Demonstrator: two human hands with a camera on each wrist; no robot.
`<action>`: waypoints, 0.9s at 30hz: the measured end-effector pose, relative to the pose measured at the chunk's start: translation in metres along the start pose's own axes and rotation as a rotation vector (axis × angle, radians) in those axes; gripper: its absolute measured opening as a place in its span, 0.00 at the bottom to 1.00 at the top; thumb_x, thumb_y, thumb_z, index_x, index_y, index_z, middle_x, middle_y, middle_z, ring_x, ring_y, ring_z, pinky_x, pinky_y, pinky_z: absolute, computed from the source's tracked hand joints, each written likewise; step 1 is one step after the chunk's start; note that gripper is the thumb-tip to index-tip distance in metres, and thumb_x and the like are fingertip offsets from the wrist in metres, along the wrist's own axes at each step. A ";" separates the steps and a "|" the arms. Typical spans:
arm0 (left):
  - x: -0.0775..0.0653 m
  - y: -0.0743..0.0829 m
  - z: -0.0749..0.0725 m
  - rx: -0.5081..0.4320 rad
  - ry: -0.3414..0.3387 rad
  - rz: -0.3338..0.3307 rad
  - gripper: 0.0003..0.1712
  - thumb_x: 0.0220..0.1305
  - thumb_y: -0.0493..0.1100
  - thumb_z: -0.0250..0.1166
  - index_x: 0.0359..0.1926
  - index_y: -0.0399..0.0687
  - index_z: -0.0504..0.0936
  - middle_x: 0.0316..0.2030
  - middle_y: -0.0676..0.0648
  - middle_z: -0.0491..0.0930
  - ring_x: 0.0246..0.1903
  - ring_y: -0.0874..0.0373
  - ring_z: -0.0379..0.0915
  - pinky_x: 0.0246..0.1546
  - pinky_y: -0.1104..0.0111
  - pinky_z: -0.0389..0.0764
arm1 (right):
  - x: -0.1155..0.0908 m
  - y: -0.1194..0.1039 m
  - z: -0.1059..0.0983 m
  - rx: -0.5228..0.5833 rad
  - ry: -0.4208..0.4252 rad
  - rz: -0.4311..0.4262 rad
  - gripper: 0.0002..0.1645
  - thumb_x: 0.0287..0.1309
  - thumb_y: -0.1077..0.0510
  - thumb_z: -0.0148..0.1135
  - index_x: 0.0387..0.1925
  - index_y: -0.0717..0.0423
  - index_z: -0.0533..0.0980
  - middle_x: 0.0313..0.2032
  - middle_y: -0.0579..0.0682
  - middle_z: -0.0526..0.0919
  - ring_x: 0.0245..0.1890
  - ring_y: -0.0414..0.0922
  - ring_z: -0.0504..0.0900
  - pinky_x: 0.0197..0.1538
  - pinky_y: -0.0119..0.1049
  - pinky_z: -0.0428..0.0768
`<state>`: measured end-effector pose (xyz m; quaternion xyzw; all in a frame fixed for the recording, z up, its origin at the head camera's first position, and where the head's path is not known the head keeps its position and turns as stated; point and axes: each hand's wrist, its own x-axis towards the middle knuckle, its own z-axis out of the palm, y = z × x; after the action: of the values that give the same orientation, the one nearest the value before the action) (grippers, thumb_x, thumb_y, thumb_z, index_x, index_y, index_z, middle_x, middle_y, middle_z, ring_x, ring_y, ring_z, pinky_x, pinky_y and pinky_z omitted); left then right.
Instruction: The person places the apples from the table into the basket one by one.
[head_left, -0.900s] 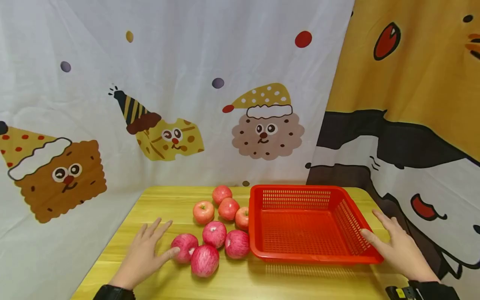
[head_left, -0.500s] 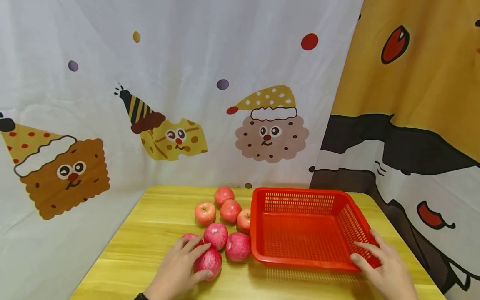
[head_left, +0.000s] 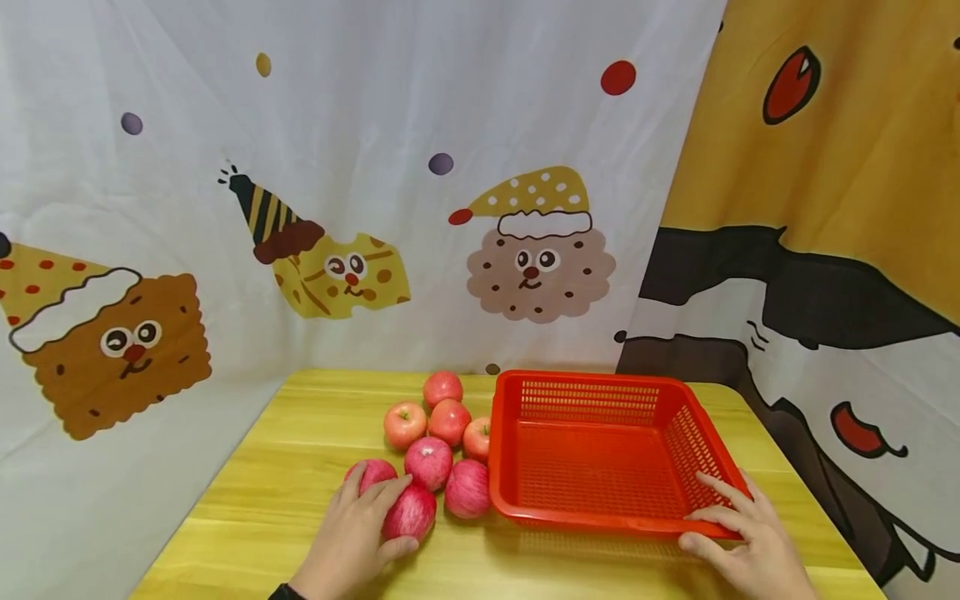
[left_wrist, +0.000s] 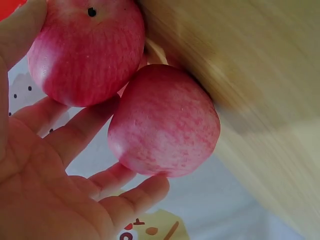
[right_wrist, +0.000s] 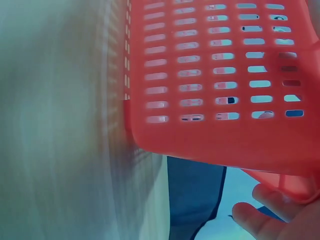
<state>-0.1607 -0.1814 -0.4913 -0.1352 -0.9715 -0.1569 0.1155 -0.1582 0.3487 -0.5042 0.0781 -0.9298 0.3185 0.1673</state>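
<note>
My left hand [head_left: 351, 533] grips the nearest pink-red apple [head_left: 417, 513], thumb on its near side and fingers across its top. In the left wrist view that apple [left_wrist: 87, 55] sits between thumb and fingers, while the other fingertips touch a second apple [left_wrist: 165, 125]. Beyond the hand, the second apple [head_left: 377, 472] is partly covered by it in the head view. At the front right corner of a red plastic basket [head_left: 600, 518], my right hand [head_left: 753, 533] holds the rim, fingers over it and thumb in front. Two fingertips [right_wrist: 250, 217] show near the basket corner in the right wrist view.
Several more apples cluster left of the basket, among them a dark pink one [head_left: 468, 489] close to its wall and a paler one [head_left: 405, 426] farther back. All stand on a yellow wooden table [head_left: 247, 492]. A printed curtain [head_left: 360, 108] hangs behind.
My left hand has moved right from beside the apples and closed round the nearest one. My right hand has come in to the basket's front right corner and taken its rim.
</note>
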 end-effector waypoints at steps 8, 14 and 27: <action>0.005 0.001 0.003 0.030 -0.007 0.009 0.49 0.44 0.62 0.87 0.67 0.51 0.81 0.60 0.40 0.86 0.73 0.28 0.66 0.75 0.32 0.63 | -0.003 -0.003 0.011 0.088 0.085 -0.104 0.14 0.50 0.57 0.85 0.39 0.42 0.90 0.67 0.49 0.81 0.76 0.78 0.54 0.73 0.86 0.46; 0.008 0.003 0.006 0.048 0.024 0.041 0.50 0.40 0.58 0.89 0.64 0.49 0.81 0.60 0.39 0.86 0.73 0.32 0.69 0.75 0.30 0.61 | -0.003 -0.004 0.015 0.138 0.099 -0.091 0.14 0.55 0.61 0.80 0.44 0.48 0.90 0.65 0.51 0.81 0.75 0.80 0.55 0.74 0.86 0.45; 0.010 -0.009 -0.002 -0.003 0.291 0.107 0.49 0.32 0.57 0.91 0.58 0.45 0.84 0.50 0.45 0.87 0.57 0.43 0.79 0.61 0.47 0.81 | 0.001 -0.006 0.028 0.072 0.192 -0.093 0.16 0.52 0.61 0.82 0.44 0.52 0.88 0.58 0.61 0.83 0.73 0.70 0.61 0.88 0.51 0.44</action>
<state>-0.1724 -0.1875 -0.4895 -0.1631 -0.9356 -0.1699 0.2630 -0.1650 0.3264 -0.5215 0.0962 -0.8927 0.3498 0.2673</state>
